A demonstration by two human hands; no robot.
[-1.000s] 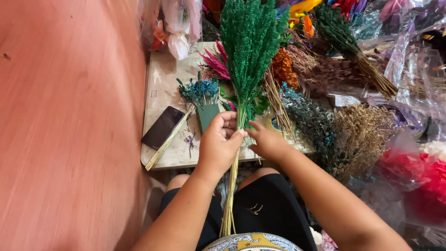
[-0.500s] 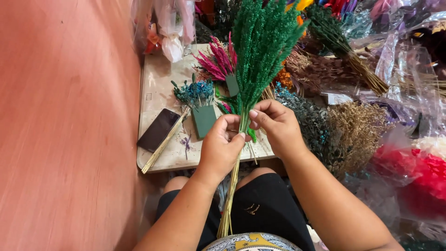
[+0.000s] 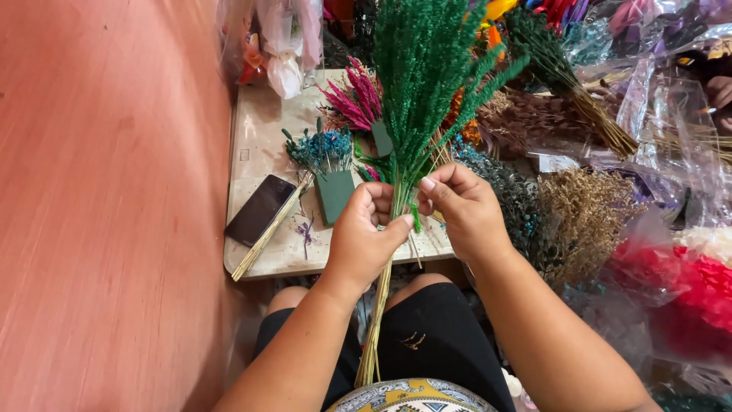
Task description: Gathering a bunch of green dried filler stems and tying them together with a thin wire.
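Salmon-pink wall (image 3: 99, 191) fills the left side, and against it stands a low bench (image 3: 263, 164) with a pale, marble-like top, crowded on its right by dried and dyed flowers in crinkled clear wrap. Above the person's lap rises a tall bunch of dark-green dyed dried grass (image 3: 423, 84); its long axis runs nearly upright, tilted slightly right, the feathery, grainy plumes pointing up and away while the thin straw-coloured stalks trail down between the knees. The left hand (image 3: 364, 243) is wrapped around the stalks with its thumb pressed across them. The right hand (image 3: 461, 206) pinches the same stalks just above, fingertips closed on the bundle, so the 2 hands touch at the grip.

On the bench, behind the hands, sit 2 small dark-green foam blocks: 1 block (image 3: 335, 194) bristles with blue-tipped sprigs, the other block (image 3: 381, 137) carries magenta spiky plumes (image 3: 352, 103). A flat black phone (image 3: 261, 210) lies near the bench's left edge, with a loose bundle of pale straw stems (image 3: 271, 233) lying diagonally beside it. To the right lie a tan, frothy dried bunch (image 3: 583, 210) and red blooms (image 3: 686, 282) under plastic.
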